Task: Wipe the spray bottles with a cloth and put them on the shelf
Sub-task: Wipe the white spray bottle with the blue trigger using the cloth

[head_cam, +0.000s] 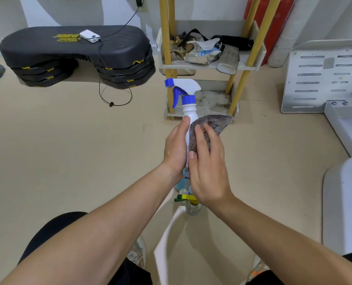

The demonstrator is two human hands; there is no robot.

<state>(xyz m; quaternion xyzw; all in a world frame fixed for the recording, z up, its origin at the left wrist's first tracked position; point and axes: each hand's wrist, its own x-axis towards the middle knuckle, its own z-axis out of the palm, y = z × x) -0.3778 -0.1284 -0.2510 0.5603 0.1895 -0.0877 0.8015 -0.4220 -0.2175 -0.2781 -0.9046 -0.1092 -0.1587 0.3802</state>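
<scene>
Over the floor (68,140), near the shelf (203,66): white spray bottle (188,112) with blue trigger held upright, nozzle pointing left. Left hand (176,147) wrapped round the bottle's body, thumb lying up toward the neck. Right hand (207,167) curled over a grey-brown cloth (214,122), pressing it against the bottle's right side; a corner of cloth sticks out past the fingers. Shelf's middle tier holds rags and packets. Second spray bottle (191,206), yellow-green trigger, sits beneath the hands, mostly hidden.
</scene>
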